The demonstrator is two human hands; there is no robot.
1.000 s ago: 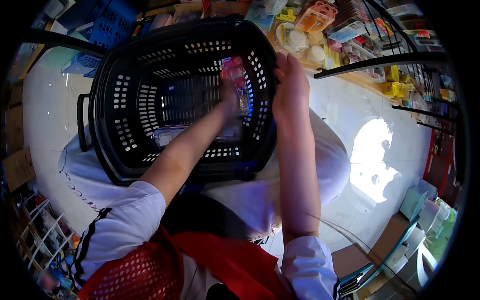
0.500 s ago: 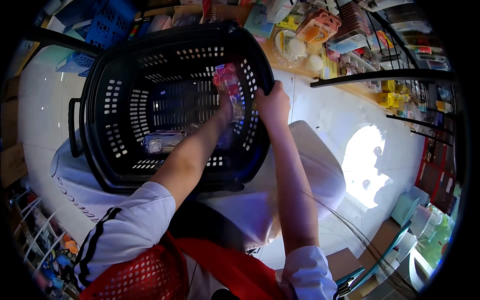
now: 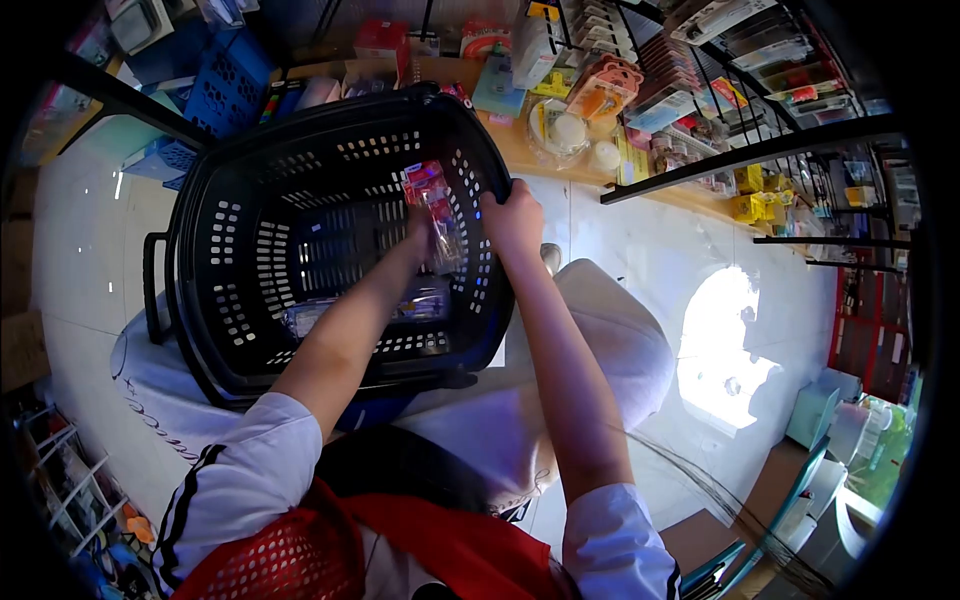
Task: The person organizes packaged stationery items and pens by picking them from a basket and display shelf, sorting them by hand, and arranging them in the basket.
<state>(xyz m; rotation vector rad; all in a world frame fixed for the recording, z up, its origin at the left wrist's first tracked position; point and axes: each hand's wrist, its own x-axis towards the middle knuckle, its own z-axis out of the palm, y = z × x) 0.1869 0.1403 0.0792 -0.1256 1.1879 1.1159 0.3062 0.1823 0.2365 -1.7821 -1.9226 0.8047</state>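
Observation:
A black plastic shopping basket (image 3: pixel 205 345) with slotted walls rests against my lap. My left hand (image 3: pixel 418 232) reaches inside it, fingers closed on a clear plastic package with a red top (image 3: pixel 430 185) near the right wall. That hand's fingers are partly hidden by the package. On the basket's right rim, my right hand (image 3: pixel 514 220) is wrapped around the edge. Several clear-wrapped packages (image 3: pixel 422 303) lie along the near side of the basket floor, partly covered by my left forearm.
Ahead, a wooden shelf (image 3: pixel 520 150) bears packaged goods, with a blue perforated bin (image 3: pixel 228 85) at left. A black metal bar (image 3: pixel 750 158) juts out at right. A white wire rack (image 3: pixel 75 470) stands at lower left. Sunlight falls on the tiled floor (image 3: pixel 610 225).
Within the view, the basket and both hands sit slightly lower and more to the left. The red-topped package stands more exposed, and more of the packages on the basket floor show.

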